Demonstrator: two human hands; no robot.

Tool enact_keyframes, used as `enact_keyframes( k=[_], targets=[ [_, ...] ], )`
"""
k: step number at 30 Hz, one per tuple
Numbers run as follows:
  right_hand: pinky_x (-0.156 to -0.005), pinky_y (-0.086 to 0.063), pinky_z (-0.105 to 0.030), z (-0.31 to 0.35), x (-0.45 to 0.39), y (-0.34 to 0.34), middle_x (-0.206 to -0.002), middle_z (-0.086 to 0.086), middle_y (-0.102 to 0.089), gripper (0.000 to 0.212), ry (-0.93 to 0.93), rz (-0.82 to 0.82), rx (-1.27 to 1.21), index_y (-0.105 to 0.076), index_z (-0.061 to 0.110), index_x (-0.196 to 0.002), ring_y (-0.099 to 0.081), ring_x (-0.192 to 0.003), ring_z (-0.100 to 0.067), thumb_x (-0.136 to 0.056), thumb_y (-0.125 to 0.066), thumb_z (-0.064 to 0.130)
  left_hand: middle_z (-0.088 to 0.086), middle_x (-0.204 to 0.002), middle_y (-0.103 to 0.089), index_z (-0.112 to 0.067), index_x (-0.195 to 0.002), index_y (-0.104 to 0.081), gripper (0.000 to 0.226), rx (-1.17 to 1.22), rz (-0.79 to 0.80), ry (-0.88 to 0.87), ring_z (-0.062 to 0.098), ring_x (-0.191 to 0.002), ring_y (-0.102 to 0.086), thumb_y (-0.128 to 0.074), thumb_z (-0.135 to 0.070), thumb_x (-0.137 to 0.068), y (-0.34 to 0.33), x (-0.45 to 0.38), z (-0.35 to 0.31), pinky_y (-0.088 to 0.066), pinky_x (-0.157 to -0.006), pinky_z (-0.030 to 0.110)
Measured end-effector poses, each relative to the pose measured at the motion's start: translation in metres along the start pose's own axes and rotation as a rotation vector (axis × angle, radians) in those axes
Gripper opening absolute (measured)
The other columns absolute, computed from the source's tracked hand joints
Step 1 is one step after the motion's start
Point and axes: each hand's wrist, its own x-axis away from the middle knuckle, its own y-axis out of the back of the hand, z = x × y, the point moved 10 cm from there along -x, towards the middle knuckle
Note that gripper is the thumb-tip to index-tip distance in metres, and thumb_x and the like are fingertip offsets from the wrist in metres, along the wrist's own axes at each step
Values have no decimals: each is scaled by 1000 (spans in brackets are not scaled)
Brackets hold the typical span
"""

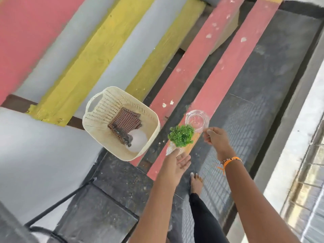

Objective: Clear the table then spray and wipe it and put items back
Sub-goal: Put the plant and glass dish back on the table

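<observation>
A cream plastic basket (pixel 149 127) rests on the edge of a red bench, with a checked cloth (pixel 125 122) and a white round object (pixel 137 140) inside. Right of the basket, my left hand (pixel 177 162) holds a small green plant in a clear glass vase (pixel 181 135) by its base. My right hand (pixel 216 137), with an orange band on the wrist, pinches the rim of a clear glass (pixel 197 121) just above the red plank (pixel 217 83). Both items hang over the bench.
Painted planks in red, grey and yellow (pixel 87 55) run diagonally across the view. A dark floor (pixel 259 95) lies to the right, with my bare foot (pixel 196 183) on it. A black metal frame (pixel 57 206) stands at lower left, a pale wall and grille at right.
</observation>
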Motion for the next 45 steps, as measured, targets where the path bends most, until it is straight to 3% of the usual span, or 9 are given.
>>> enact_keyframes(
  k=[7,11,15,19,24,28,35,38,45],
  targets=[
    [-72,-45,-35,-22,-80,4,-83,-8,-58,17,-61,-150,172,-62,7,-94,-53,-75,-21,-83,-50,5,15,-96,-53,-23,-86,-46,15,83,-66,60,37,-110,-55,-60,-23,-90,-23,-53,0,-41,-100,47],
    [-67,-41,-32,-17,-95,9,-79,-5,-48,21,-2,-242,273,-43,20,-65,-46,-72,-19,-73,-53,3,10,-97,-49,-14,-94,-53,13,141,-119,45,28,-90,-58,-64,-16,-87,-30,-77,-3,-46,-100,44],
    [-76,-51,-39,-24,-101,9,-74,3,-49,14,-45,-228,305,-46,13,-83,-59,-81,-27,-77,-57,6,10,-93,-54,-1,-122,-48,38,212,-228,1,24,-89,-57,-61,-2,-87,-23,-90,-5,-51,-87,39],
    [-81,-55,-48,-28,-97,8,-88,-6,-58,22,-73,-200,288,-47,12,-91,-65,-91,-32,-75,-63,9,16,-83,-53,2,-120,-47,35,264,-321,-54,22,-72,-56,-47,14,-87,-6,-87,-12,-51,-83,41],
    [-63,-58,-29,-31,-70,-1,-104,-8,-59,36,-127,-170,246,-53,10,-108,-68,-78,-22,-76,-69,17,16,-82,-56,2,-119,-50,35,213,-343,-108,21,-72,-57,-44,15,-87,15,-63,-15,-51,-77,36],
    [-37,-46,-13,-37,-38,-5,-99,-4,-53,32,-129,-157,238,-52,11,-106,-62,-67,-15,-78,-67,18,10,-76,-63,-3,-89,-60,17,52,-374,-164,19,-71,-61,-51,11,-86,34,-37,-15,-55,-66,28],
    [-72,-54,-45,-34,50,-23,-77,1,-49,23,-84,-107,267,-48,14,-91,-51,-68,-18,-77,-63,22,5,-69,-64,-9,-88,-65,12,-113,-367,-319,17,-64,-59,-60,1,-86,91,40,-19,-58,-59,22],
    [-65,-52,-42,-26,94,-44,-78,-3,-49,20,-19,-47,268,-45,16,-85,-50,-68,-21,-76,-63,21,3,-72,-64,-15,-73,-62,16,-151,-404,-368,20,-73,-59,-65,-2,-83,128,78,-18,-52,-83,40],
    [-51,-36,-30,-13,209,-120,-67,-4,-46,18,127,183,266,-43,20,-78,-40,-56,-19,-79,-60,14,7,-83,-69,-17,-83,-65,5,-216,-513,-568,22,-79,-61,-64,-13,-84,226,188,-27,-43,-70,30]
  ],
)
